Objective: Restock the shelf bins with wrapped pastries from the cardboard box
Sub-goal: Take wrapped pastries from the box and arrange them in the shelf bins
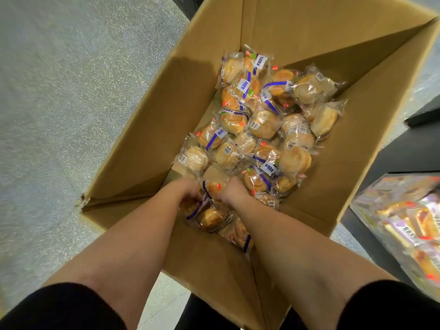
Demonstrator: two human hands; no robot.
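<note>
An open cardboard box [147, 129] stands on the floor with several clear-wrapped pastries [264, 125] with blue labels piled on its bottom. Both my arms reach down into the near end of the box. My left hand [188, 189] grips a bunch of wrapped pastries [209, 215] at its left side. My right hand [232, 189] grips the same bunch from the right. My fingers are mostly hidden behind the wrappers. The bunch hangs just above the box's near wall.
A clear shelf bin [404, 225] with other wrapped pastries sits at the lower right. A dark shelf edge [421, 115] runs along the right. Grey speckled floor [59, 91] lies to the left of the box.
</note>
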